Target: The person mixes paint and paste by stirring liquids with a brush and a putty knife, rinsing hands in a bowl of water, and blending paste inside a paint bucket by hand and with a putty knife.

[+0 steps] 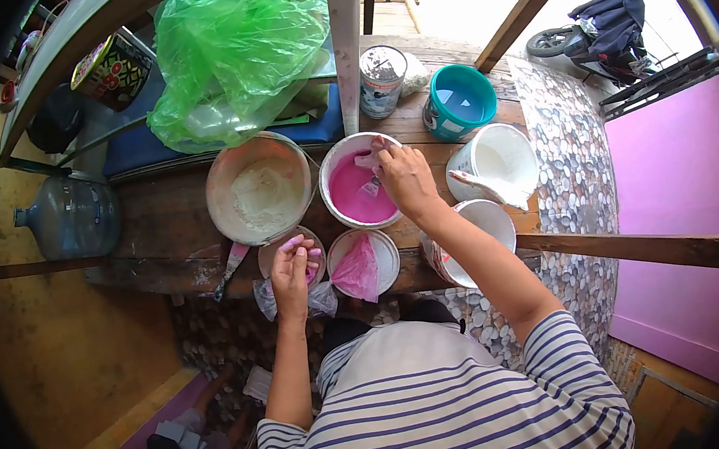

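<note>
My right hand (408,177) is closed on a pink-smeared piece of thin plastic (367,160) at the rim of a white bucket (329,200) holding bright pink paint (355,193). A pale, wet-looking piece shows in the paint below it. My left hand (291,274) has loosely curled fingers with pink-stained tips, and nothing shows in it. It hovers over a small round container (267,255), which it partly hides. A crumpled pink plastic bag (357,268) lies on a white lid (389,263) beside it. Left of that hand lies a pink-smeared scraper-like tool (229,268).
A wide bucket (215,194) holds white powder. To the right stand a white-coated bucket (510,149), another white pail (494,222), a teal bucket (484,88) and a paint can (382,79). A green plastic bag (236,57), a water jug (76,217) and wooden posts surround the bench.
</note>
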### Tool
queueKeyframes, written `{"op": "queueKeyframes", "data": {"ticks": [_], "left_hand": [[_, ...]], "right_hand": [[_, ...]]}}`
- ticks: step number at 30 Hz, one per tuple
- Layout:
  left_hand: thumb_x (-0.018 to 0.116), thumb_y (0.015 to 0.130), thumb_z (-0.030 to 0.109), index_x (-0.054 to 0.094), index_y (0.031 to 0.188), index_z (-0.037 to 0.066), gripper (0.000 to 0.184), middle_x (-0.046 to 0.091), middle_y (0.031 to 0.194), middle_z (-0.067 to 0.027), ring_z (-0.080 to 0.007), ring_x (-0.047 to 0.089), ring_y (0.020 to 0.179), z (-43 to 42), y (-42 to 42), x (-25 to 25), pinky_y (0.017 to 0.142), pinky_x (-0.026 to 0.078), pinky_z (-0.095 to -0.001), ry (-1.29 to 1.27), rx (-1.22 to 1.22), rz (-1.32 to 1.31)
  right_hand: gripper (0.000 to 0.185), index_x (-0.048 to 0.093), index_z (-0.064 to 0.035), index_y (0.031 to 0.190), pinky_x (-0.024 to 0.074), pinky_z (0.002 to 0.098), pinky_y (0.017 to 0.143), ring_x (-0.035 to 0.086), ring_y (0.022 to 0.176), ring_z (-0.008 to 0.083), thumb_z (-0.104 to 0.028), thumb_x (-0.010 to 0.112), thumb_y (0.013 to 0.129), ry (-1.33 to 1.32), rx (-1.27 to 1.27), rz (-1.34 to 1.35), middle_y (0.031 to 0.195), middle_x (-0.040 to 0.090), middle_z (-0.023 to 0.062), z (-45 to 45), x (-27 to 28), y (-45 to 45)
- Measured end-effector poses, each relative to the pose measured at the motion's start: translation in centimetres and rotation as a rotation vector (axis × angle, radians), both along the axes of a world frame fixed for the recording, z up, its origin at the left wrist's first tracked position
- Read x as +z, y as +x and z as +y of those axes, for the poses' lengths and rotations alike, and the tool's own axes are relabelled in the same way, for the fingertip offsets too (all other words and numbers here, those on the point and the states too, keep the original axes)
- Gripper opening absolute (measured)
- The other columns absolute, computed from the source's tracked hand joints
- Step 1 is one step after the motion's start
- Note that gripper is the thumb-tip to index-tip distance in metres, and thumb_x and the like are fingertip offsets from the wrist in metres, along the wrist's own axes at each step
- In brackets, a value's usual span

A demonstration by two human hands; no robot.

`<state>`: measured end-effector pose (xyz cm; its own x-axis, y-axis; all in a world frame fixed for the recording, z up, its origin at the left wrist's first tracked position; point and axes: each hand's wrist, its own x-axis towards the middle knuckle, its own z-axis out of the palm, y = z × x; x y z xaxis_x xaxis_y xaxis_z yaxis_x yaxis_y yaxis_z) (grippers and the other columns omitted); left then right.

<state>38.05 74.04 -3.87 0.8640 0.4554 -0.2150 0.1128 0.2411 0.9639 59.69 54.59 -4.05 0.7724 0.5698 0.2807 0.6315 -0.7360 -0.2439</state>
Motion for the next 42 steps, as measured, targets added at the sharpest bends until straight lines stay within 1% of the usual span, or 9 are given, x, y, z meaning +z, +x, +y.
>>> {"op": "queueKeyframes", "data": {"ticks": [8,13,15,20,24,25,29,33,42], "left_hand": [[0.055,0.104,0.016,0.058,0.127,0.000,0.028,0.068,0.114,-0.0109,-0.0166,0.067,0.096,-0.3,0.1,-0.5,0.077,0.054,-0.0269,-0.004,-0.004,0.007],[0.055,0.104,0.014,0.058,0.127,0.000,0.027,0.068,0.114,-0.0107,-0.0166,0.067,0.095,-0.4,-0.2,-0.2,0.077,0.054,-0.0269,0.011,0.018,0.018],[0.055,0.104,0.014,0.058,0.127,0.000,0.027,0.068,0.114,-0.0107,-0.0167,0.067,0.095,-0.1,-0.5,-0.4,0.077,0.054,-0.0270,0.017,0.022,0.009],[0.056,0.103,0.013,0.057,0.128,0.000,0.028,0.067,0.115,-0.0096,-0.0155,0.067,0.097,-0.1,-0.9,0.2,0.077,0.053,-0.0254,0.008,0.041,0.003],[0.056,0.103,0.013,0.057,0.128,0.000,0.028,0.067,0.114,-0.0098,-0.0153,0.067,0.097,-0.6,-0.5,2.0,0.078,0.053,-0.0250,0.022,0.050,-0.004],[0.056,0.103,0.013,0.056,0.128,0.000,0.028,0.067,0.115,-0.0098,-0.0152,0.067,0.098,-0.9,-0.2,2.5,0.078,0.053,-0.0250,0.022,0.031,-0.007],[0.056,0.103,0.014,0.055,0.129,0.000,0.029,0.067,0.115,-0.0087,-0.0139,0.066,0.098,-1.7,0.4,2.7,0.080,0.051,-0.0253,-0.008,-0.013,-0.022],[0.057,0.103,0.015,0.056,0.129,0.003,0.029,0.067,0.115,-0.0064,-0.0126,0.066,0.099,-2.5,0.8,2.7,0.081,0.051,-0.0245,0.023,-0.066,-0.021],[0.059,0.102,0.011,0.059,0.120,-0.004,0.024,0.069,0.107,-0.0103,-0.0131,0.067,0.092,-2.5,3.4,3.9,0.082,0.054,-0.0259,0.069,-0.085,-0.052]], "right_hand": [[0.023,0.067,-0.0072,0.104,0.0449,0.0402,0.080,0.063,0.092,0.0255,-0.021,0.068,0.085,-0.076,-0.008,-0.002,0.097,0.065,0.0087,-0.8,1.7,0.5],[0.021,0.066,-0.0072,0.103,0.0470,0.0412,0.079,0.063,0.090,0.0292,-0.024,0.066,0.090,0.117,-0.120,0.032,0.093,0.063,0.0119,-1.9,3.4,1.8],[0.034,0.063,-0.0013,0.095,0.0513,0.0405,0.068,0.065,0.076,0.0291,-0.035,0.061,0.097,0.417,-0.247,0.086,0.090,0.062,0.0131,-3.1,2.7,4.4],[0.067,0.046,0.0050,0.108,0.0395,0.0300,0.044,0.054,0.057,0.0199,-0.061,0.048,0.099,1.424,-0.877,1.555,0.084,0.056,0.0143,-7.9,-1.9,13.8],[0.076,0.035,0.0037,0.118,0.0328,0.0258,0.041,0.049,0.056,0.0186,-0.070,0.038,0.098,1.518,-1.156,1.649,0.084,0.055,0.0170,-8.1,-4.2,15.8],[0.076,0.043,0.0031,0.105,0.0329,0.0238,0.041,0.054,0.056,0.0176,-0.072,0.036,0.097,1.523,-1.249,1.498,0.076,0.056,0.0114,-7.6,-4.9,16.2],[0.044,0.051,0.0002,0.102,0.0368,0.0243,0.043,0.060,0.058,0.0164,-0.038,0.030,0.105,1.631,-1.214,1.565,0.076,0.060,0.0107,-8.7,-6.4,17.0],[0.031,0.052,-0.0002,0.096,0.0342,0.0222,0.041,0.055,0.054,0.0147,-0.023,0.032,0.105,1.724,-1.198,1.465,0.072,0.058,0.0089,-9.2,-7.8,18.1],[0.037,0.053,0.0062,0.098,0.0340,0.0212,0.040,0.051,0.050,0.0122,-0.027,0.038,0.105,1.485,-1.132,1.429,0.069,0.058,0.0085,-9.0,-6.6,16.2]]}}
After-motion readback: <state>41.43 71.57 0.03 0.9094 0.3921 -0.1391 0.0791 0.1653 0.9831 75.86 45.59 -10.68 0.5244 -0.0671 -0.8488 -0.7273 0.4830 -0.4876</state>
